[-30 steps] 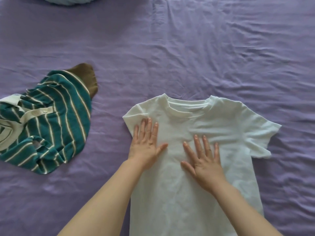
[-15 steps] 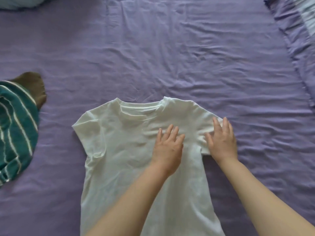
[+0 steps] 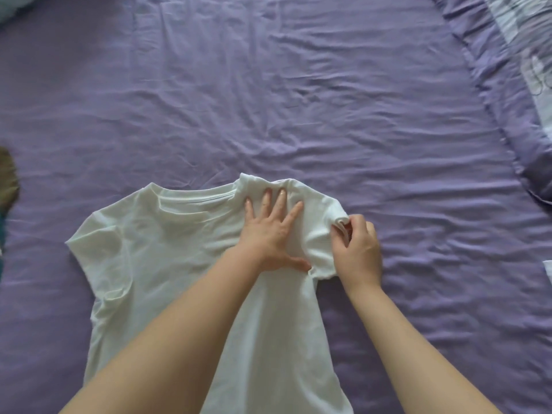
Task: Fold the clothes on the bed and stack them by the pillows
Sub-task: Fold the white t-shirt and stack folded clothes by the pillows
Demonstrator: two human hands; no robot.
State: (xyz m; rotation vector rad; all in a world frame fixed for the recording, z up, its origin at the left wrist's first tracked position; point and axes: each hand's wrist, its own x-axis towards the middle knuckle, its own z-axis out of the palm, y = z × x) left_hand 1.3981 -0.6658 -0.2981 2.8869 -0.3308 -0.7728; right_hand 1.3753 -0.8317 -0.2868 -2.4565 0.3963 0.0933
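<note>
A white T-shirt [image 3: 167, 264] lies flat, front up, on the purple bed sheet [image 3: 298, 100], collar away from me. My left hand [image 3: 270, 231] presses flat with spread fingers on the shirt's right shoulder, just beside the collar. My right hand [image 3: 357, 249] pinches the bunched edge of the right sleeve, which is folded in toward the body. At the far left edge only a sliver of the green striped shirt [image 3: 2, 231] and its brown part [image 3: 7, 177] shows.
A purple quilt with a pale patterned panel [image 3: 525, 70] lies bunched along the right side. A pale pillow corner [image 3: 9, 7] shows at the top left. A small white item [image 3: 548, 271] peeks in at the right edge.
The view has shifted right, so the striped shirt is nearly out of sight. My left hand moved up to the right shoulder, and my right hand went from flat to pinching the folded-in sleeve.
</note>
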